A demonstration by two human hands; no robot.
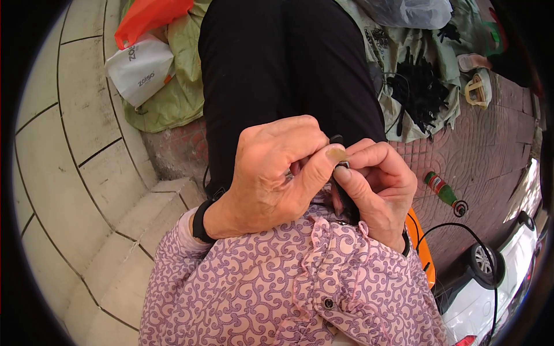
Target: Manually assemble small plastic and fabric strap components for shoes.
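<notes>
Both hands meet above my lap, fingertips close together. My left hand (277, 173) is closed, its thumb and index finger pinching the upper end of a narrow black strap (346, 203). My right hand (381, 187) pinches the same strap from the other side, thumb and bent index finger closed on it. A small shiny piece (344, 165) shows between the two thumbs; its kind is too small to tell. The strap's lower part hangs down beside my right thumb. Fingers cover most of its upper end.
Black trousers cover my legs (277, 69). At the far right, a heap of black straps (418, 92) lies on a pale green sack (398, 49). A white bag (141, 69) and an orange-red bag (153, 17) rest far left. A green bottle (441, 189) lies on the paving, near a white car (490, 294).
</notes>
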